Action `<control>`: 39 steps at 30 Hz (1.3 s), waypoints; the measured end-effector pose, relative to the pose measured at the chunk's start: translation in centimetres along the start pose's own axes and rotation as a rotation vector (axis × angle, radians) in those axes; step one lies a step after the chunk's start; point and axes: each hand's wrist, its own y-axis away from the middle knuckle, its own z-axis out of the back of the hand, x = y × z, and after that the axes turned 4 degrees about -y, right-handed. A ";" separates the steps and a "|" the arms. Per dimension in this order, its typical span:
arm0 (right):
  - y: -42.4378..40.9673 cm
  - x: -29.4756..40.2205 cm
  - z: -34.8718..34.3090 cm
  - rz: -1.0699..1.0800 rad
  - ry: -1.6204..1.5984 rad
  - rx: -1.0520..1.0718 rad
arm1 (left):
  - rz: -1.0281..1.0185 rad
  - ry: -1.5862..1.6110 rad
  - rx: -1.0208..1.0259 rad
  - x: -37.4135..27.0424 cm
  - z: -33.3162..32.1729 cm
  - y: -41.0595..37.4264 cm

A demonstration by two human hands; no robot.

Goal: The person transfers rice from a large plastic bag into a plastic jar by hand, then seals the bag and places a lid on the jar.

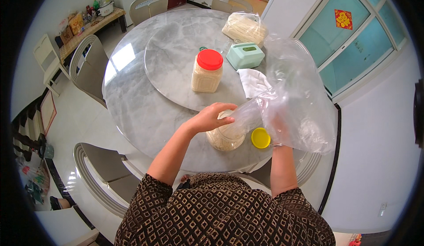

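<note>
A clear jar (226,140) holding pale, rice-like grains stands near the table's front edge. My left hand (210,117) is at its mouth, thumb and fingers curved around the open end of a large clear plastic bag (298,80). The bag's narrowed end slants down into the jar opening. Behind the bag's film, my right hand (280,125) grips its gathered part; those fingers are blurred by the plastic. Whitish contents show low in the bag. A yellow lid (260,137) lies between the jar and my right wrist.
On the lazy Susan (172,67) of the round marble-look table (132,113) stand a filled jar with a red lid (207,70), a pale green tissue box (245,56), a white cloth (253,82) and bagged dried noodles (245,27). Chairs (102,173) surround the table.
</note>
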 end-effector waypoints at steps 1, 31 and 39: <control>-0.1 0.0 0.1 -0.001 -0.006 -0.004 | -0.004 0.014 -0.002 0.0 0.0 0.0; -4.1 0.9 -1.7 -0.028 0.112 -0.250 | 0.122 0.277 -0.090 1.2 -0.9 -0.2; -3.4 3.6 -4.2 -0.049 0.006 -0.420 | 0.165 0.299 -0.105 1.4 -1.2 -0.3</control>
